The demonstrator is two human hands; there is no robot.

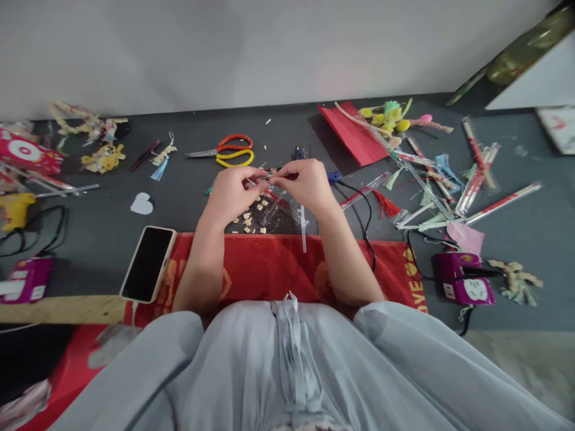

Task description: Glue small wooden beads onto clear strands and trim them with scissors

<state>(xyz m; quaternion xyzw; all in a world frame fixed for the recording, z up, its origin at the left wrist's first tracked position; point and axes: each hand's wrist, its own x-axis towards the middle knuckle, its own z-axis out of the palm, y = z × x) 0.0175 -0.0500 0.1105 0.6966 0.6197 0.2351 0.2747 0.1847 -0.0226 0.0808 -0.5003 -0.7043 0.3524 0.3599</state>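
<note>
My left hand (234, 190) and my right hand (305, 184) meet fingertip to fingertip over the dark table, both pinched on a small thin piece I cannot make out. Directly beneath them lies a clear plastic bag (281, 211) with several small tan beads (250, 220) scattered on and beside it. A thin clear stick (303, 230) lies just right of the bag, pointing toward me. A red cloth (274, 266) covers the table edge under my forearms.
A phone (148, 263) lies at left on the cloth's edge. Orange and yellow scissors (229, 151) sit behind the hands. Red paper (353, 136), tassels and long wrapped sticks (476, 185) crowd the right side. Purple boxes (462, 281) (27, 280) sit at both sides, with black cables (366, 221).
</note>
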